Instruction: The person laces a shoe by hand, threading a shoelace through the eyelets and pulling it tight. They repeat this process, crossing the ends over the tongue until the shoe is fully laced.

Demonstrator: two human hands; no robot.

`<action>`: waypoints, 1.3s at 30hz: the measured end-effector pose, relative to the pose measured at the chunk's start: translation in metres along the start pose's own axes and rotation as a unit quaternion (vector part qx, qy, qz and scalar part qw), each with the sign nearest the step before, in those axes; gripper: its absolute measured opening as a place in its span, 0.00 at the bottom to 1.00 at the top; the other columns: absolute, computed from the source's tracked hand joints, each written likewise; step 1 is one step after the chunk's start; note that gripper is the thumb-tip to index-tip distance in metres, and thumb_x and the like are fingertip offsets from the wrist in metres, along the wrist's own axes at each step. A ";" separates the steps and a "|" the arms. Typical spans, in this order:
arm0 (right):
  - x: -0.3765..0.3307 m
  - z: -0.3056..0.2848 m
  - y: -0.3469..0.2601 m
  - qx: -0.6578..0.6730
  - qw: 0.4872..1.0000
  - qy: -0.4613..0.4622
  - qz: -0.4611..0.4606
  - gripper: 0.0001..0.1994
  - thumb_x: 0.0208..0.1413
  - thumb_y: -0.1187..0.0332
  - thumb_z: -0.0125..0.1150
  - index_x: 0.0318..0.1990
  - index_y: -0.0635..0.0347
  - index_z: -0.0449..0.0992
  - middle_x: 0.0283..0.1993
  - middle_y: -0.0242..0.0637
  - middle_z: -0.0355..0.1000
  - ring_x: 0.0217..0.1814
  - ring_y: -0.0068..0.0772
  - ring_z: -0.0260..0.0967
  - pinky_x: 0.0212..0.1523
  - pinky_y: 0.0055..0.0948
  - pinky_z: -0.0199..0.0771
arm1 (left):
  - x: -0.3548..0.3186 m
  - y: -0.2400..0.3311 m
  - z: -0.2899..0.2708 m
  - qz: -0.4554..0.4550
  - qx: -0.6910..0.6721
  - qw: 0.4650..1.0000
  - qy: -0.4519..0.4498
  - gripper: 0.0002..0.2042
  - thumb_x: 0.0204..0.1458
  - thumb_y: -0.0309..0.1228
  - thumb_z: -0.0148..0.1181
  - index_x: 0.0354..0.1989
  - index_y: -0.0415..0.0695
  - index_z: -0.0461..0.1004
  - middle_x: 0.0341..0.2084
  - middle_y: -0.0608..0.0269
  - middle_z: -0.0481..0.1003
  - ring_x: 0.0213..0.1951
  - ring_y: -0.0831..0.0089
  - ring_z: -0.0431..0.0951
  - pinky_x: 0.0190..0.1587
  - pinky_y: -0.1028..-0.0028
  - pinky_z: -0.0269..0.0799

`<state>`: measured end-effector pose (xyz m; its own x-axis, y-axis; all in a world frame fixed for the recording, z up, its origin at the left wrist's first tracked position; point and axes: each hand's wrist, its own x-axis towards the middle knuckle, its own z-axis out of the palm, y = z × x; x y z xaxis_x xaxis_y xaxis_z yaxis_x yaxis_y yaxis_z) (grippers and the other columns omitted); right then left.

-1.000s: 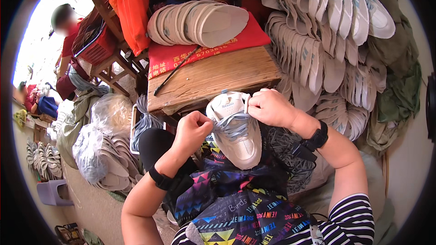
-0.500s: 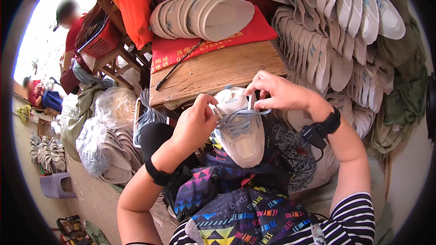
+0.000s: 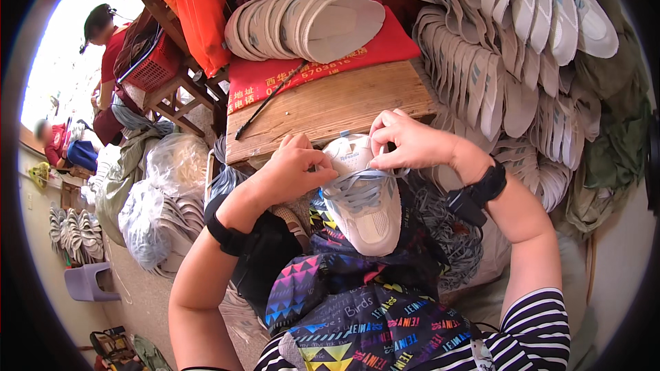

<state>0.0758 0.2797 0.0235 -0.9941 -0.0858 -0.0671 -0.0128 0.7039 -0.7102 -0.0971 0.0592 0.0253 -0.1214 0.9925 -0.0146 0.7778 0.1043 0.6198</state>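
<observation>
Both hands pinch laces on a white shoe.
Left hand (image 3: pixel 297 165) and right hand (image 3: pixel 407 143) grip pale laces (image 3: pixel 357 189) atop the mesh shoe (image 3: pixel 364 209); wooden worktop (image 3: pixel 330 106) beyond.

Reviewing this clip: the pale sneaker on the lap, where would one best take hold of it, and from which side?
Probably by its midfoot, from the sides. The sneaker lies sole down on the lap, toe toward the person, so both flanks are exposed. The left hand and right hand pinch the grey-blue laces at the far end, so the top and tongue are taken.
</observation>
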 end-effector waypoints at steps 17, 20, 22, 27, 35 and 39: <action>0.009 0.034 -0.029 0.247 0.921 0.297 0.045 0.08 0.55 0.72 0.63 0.40 0.66 0.76 0.45 0.39 0.72 0.41 0.26 0.71 0.42 0.26 0.74 | -0.040 -0.037 0.052 -0.146 -0.478 0.825 0.263 0.10 0.63 0.33 0.55 0.46 0.41 0.73 0.35 0.73 0.72 0.37 0.85 0.68 0.43 0.82 0.64; -0.003 0.048 -0.021 0.107 0.940 0.315 0.071 0.13 0.55 0.71 0.64 0.46 0.65 0.73 0.44 0.41 0.71 0.47 0.32 0.70 0.45 0.28 0.74 | -0.076 -0.086 0.083 -0.246 -0.349 0.875 0.228 0.09 0.61 0.30 0.56 0.43 0.39 0.76 0.32 0.71 0.74 0.35 0.81 0.72 0.40 0.79 0.69; -0.015 0.060 -0.023 0.049 0.951 0.287 0.102 0.15 0.55 0.71 0.64 0.49 0.65 0.72 0.46 0.42 0.70 0.48 0.35 0.69 0.47 0.29 0.72 | -0.090 -0.111 0.107 -0.200 -0.200 0.944 0.170 0.09 0.56 0.29 0.59 0.39 0.36 0.78 0.31 0.59 0.79 0.35 0.70 0.78 0.39 0.71 0.73; -0.023 0.071 -0.019 0.163 0.930 0.297 0.143 0.22 0.55 0.71 0.66 0.57 0.64 0.70 0.51 0.36 0.68 0.50 0.25 0.68 0.51 0.25 0.70 | -0.095 -0.148 0.148 -0.286 -0.163 0.942 -0.068 0.15 0.53 0.38 0.61 0.41 0.38 0.78 0.37 0.49 0.78 0.42 0.50 0.78 0.45 0.62 0.73; -0.020 0.060 -0.031 0.243 0.918 0.242 0.198 0.23 0.57 0.70 0.65 0.59 0.65 0.67 0.55 0.33 0.63 0.54 0.24 0.67 0.56 0.25 0.69 | -0.100 -0.201 0.229 -0.199 -0.072 0.953 -0.219 0.31 0.50 0.43 0.63 0.62 0.42 0.66 0.56 0.48 0.67 0.61 0.50 0.64 0.64 0.62 0.63; -0.015 0.057 -0.036 0.164 0.940 0.222 0.202 0.24 0.57 0.68 0.66 0.59 0.66 0.67 0.58 0.35 0.61 0.56 0.26 0.66 0.57 0.27 0.69 | -0.096 -0.190 0.235 -0.169 -0.132 0.955 -0.207 0.25 0.50 0.36 0.62 0.58 0.41 0.70 0.59 0.49 0.63 0.61 0.50 0.64 0.62 0.59 0.65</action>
<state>0.0974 0.2148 0.0102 -0.8589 0.4954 -0.1300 0.3366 0.3548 -0.8722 -0.0887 -0.0414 -0.2751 -0.0419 0.8511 -0.5234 0.5482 0.4575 0.7001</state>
